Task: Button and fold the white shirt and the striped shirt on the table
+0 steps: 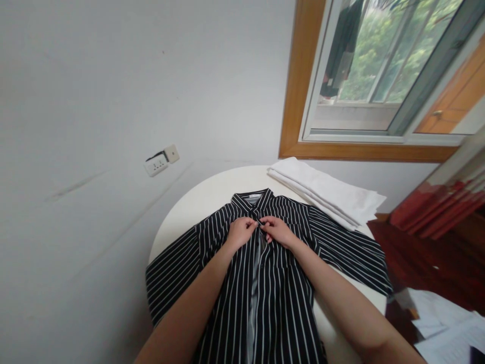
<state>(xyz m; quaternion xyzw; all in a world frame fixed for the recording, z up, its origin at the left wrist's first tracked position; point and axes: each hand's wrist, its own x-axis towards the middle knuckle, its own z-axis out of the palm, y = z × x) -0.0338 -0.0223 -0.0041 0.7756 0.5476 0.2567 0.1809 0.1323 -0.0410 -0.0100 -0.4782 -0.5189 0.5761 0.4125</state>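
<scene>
- And it's soft, matt cloth on the shirt [284, 308], lightly rumpled!
- Beneath it, the tabletop [204, 197], smooth and pale.
- Folded white stack [326, 192] now: matt, cloth or paper, can't tell!
- Up to the window surround [301, 76]: smooth wood, faint sheen.
- Wall socket [157, 165], plastic!
- Wall [94, 101], matt, scuffed.
- Curtain [447, 207], draped cloth; loose sheets [447, 328], paper!

You have one left hand [241, 232] and one right hand [278, 231], one striped shirt [278, 293] with one collar [264, 199] and two sleeves [172, 270], and one round table [189, 205]. Around you, count two wall plates [156, 165], one window [356, 135], one curtain [443, 205] and one folded white pile [329, 192]; the overlapping papers [447, 323] cannot be counted.
</scene>
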